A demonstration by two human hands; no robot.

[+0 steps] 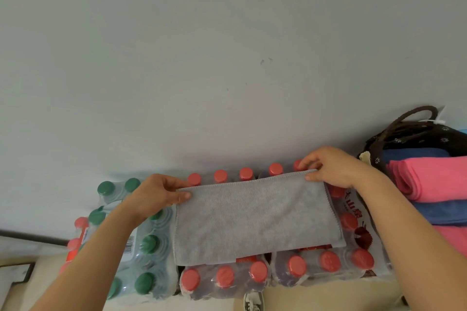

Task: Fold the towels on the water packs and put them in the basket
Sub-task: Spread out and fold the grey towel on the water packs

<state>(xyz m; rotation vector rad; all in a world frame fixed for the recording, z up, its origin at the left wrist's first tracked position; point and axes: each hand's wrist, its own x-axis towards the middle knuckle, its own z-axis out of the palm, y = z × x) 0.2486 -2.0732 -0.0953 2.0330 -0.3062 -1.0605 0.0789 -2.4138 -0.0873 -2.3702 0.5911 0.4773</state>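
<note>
Mid-fold: left hand (154, 195) and right hand (326, 165) pinching grey towel (252, 217) far corners atop water packs (316, 269). Next (probably): folding over, then basket (404, 139).

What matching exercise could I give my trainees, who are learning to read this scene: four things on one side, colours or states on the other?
Things:
1. towel on the water packs
2. left pack's caps
3. middle pack's caps
4. basket

Descriptions:
A. green
B. dark, with a looped handle
C. grey, pinched at its far corners by the left hand and right hand
D. red

Pairs: 1-C, 2-A, 3-D, 4-B
</note>
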